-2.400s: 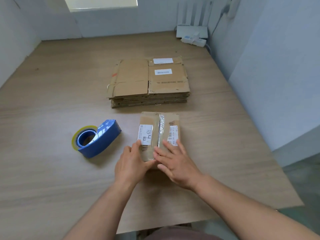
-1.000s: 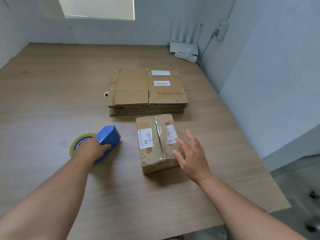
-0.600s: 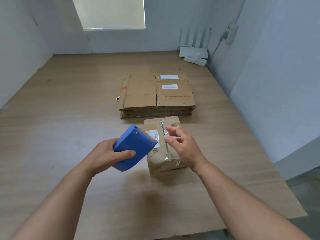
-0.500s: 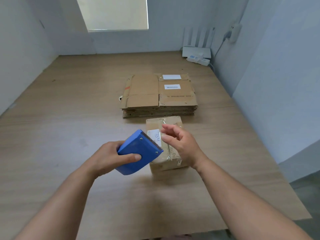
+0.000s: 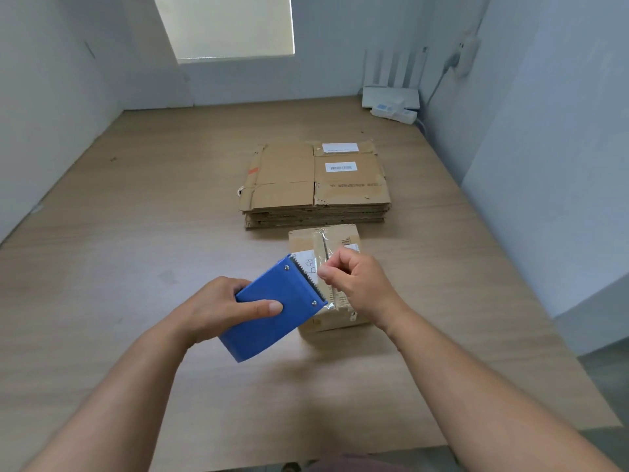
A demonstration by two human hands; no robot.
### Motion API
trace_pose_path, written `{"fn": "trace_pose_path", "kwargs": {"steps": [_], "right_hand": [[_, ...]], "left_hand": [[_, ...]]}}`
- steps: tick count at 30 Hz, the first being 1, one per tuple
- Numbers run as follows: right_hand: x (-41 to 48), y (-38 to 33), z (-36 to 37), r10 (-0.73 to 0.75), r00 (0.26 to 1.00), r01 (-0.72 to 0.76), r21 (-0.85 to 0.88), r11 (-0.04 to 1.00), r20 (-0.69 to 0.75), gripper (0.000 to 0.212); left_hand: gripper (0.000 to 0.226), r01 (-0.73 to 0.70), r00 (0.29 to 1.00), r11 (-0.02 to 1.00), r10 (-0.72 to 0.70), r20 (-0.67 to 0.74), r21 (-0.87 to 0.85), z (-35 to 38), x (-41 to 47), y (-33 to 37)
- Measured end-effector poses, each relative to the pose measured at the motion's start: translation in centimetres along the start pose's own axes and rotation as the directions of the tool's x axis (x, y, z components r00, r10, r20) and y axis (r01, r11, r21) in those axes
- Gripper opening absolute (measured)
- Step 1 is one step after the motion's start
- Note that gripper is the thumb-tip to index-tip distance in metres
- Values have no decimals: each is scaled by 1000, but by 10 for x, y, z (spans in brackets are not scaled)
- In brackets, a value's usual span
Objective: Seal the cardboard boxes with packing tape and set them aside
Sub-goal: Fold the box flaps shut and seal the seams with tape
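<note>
At the frame's centre, a small brown cardboard box (image 5: 306, 238) with white labels and glossy tape along its top seam sits on a wooden table (image 5: 136, 233). Just below it, the left hand (image 5: 218, 308) grips a blue tape dispenser (image 5: 272, 311). The right hand (image 5: 357, 284) has thumb and forefinger pinching the clear tape (image 5: 321, 281) at its toothed edge.

bare forearms (image 5: 129, 386) lead to the left hand (image 5: 218, 308) and right hand (image 5: 357, 284), with dull maroon clothing (image 5: 343, 464) below.

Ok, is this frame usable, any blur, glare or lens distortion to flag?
Head view: left hand, right hand and blue tape dispenser look sharp; the wide-angle lens bows the table edges; a glare streak runs along the clear tape on the small box; soft light, faint shadow under the dispenser.
</note>
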State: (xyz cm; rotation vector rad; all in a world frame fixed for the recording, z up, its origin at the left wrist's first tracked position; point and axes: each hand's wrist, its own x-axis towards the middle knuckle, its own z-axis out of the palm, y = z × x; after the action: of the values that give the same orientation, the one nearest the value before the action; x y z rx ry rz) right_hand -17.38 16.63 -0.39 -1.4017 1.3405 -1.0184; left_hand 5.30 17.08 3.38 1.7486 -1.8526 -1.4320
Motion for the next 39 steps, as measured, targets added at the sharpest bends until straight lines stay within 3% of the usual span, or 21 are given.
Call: {"fn": "trace_pose_path", "kwargs": {"steps": [4, 7, 13, 16, 22, 32, 36, 38, 39], "right_hand": [[-9, 13, -12, 65, 986, -71, -28, 997, -154, 31], [-21, 31, -44, 152, 937, -152, 24, 988, -313, 29], [-36, 63, -34, 299, 880, -307, 38, 951, -370, 32], [-37, 69, -33, 304, 847, -328, 21, 944, -435, 34], [-38, 72, -30, 257, 795, -343, -58, 937, -550, 25], [-32, 92, -29, 345, 747, -470, -85, 879, -568, 33], [-24, 97, -26, 485, 732, -534, 38, 844, -478, 32], [-23, 100, -27, 602, 692, -590, 169, 790, -397, 29], [-25, 102, -27, 644, 666, -640, 155, 753, -377, 30]], "left_hand": [[82, 26, 999, 999, -27, 35, 27, -16, -6, -4], [93, 76, 996, 995, -79, 38, 69, -47, -23, -22], [89, 217, 968, 939, -242, 63, 265, -53, -10, -27], [99, 222, 968, 922, -246, 39, 317, -49, 5, -24], [80, 220, 968, 901, -249, 28, 374, -36, 27, -24], [58, 283, 945, 851, -326, 23, 443, -19, 62, -31], [58, 328, 923, 854, -381, 56, 403, -10, 70, -36], [65, 339, 914, 858, -397, 79, 385, -8, 71, -39], [69, 339, 913, 862, -398, 88, 378, -8, 71, -40]]}}
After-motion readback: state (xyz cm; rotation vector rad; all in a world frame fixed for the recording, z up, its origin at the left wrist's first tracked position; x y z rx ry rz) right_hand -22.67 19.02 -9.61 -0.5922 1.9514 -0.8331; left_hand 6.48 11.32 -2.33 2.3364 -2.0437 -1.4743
